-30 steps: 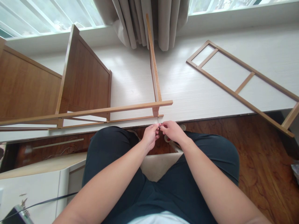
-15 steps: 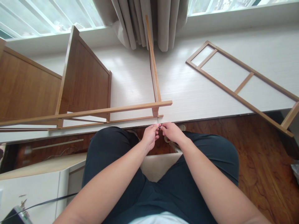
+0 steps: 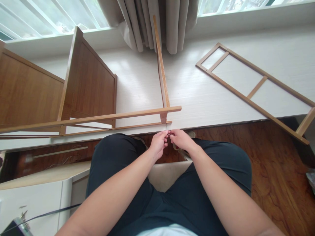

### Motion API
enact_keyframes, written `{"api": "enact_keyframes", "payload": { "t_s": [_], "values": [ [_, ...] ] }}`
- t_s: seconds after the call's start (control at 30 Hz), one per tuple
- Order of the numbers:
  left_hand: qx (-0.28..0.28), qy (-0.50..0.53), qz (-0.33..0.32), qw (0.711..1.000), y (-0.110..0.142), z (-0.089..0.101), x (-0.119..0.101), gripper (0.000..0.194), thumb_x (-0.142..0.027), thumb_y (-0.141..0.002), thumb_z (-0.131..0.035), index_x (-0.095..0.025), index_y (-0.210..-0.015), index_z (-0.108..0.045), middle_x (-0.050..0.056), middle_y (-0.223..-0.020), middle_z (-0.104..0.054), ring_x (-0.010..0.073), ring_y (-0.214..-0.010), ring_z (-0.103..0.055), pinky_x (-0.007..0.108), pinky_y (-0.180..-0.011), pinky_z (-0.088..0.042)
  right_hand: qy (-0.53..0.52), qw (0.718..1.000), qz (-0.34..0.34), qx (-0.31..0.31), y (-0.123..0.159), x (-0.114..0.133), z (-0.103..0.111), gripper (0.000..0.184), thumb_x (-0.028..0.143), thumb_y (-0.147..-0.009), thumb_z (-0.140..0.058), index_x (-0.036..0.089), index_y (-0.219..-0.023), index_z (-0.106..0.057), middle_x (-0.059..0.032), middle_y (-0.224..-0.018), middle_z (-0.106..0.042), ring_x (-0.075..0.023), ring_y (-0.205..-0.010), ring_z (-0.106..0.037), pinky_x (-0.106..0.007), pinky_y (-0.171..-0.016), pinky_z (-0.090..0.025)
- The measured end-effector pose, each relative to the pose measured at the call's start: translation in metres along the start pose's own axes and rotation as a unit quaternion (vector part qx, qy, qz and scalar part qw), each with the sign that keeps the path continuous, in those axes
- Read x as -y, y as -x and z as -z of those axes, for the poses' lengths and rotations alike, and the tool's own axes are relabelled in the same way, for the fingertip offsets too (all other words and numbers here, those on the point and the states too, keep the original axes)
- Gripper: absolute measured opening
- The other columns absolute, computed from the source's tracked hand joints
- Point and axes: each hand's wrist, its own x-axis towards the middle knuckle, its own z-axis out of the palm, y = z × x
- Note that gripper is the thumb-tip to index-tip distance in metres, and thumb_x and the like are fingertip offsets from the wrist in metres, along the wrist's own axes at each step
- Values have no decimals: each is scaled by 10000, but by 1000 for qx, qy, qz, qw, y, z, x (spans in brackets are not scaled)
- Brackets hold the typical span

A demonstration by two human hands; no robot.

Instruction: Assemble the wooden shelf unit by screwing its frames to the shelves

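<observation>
Between my knees, my left hand point(image 3: 159, 143) and my right hand point(image 3: 182, 139) meet at the fingertips, both closed in a pinch. From them a thin metal rod point(image 3: 166, 126), like the shaft of a hex key, points up to the near right corner of a wooden frame. Its gripped end is hidden by my fingers. The frame's long upper rail point(image 3: 128, 114) runs leftward above a lower rail point(image 3: 140, 125). An upright wooden panel point(image 3: 162, 75), seen edge-on, joins the rails at that corner. Farther left stands a broad brown panel point(image 3: 92, 82) between the rails.
A separate wooden ladder-like frame point(image 3: 251, 98) lies on the white ledge point(image 3: 192, 88) at the right and sticks out past its edge. Grey curtains point(image 3: 172, 26) hang behind. At the lower left is a white surface point(image 3: 36, 200) with a dark device point(image 3: 17, 227) and cord.
My fingertips have shifted slightly, and more of the thin metal rod now shows between them and the frame's corner. The wooden parts stay practically where they were.
</observation>
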Motion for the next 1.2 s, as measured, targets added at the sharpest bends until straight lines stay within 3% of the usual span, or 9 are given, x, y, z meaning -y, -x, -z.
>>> {"api": "enact_keyframes", "payload": {
  "t_s": [0.4, 1.2],
  "values": [
    [7, -6, -9, 1000, 1, 0, 1, 318, -382, -668, -851, -143, -855, -753, 12, -713, -585, 70, -585, -399, 188, -521, -267, -32, 999, 12, 12, 5, 6, 4, 307, 357, -946, -517, 154, -832, -717, -29, -710, -676, -98, -570, -522, -215, -544, -294],
    [18, 3, 3, 1000, 0, -1, -2, 338, -364, -612, -868, -140, -815, -719, -15, -685, -540, 65, -575, -383, 190, -510, -248, -10, 999, 32, -36, 6, 9, 5, 314, 343, -965, -514, 163, -745, -647, -40, -732, -681, -116, -627, -522, -236, -574, -283]
  ]
}}
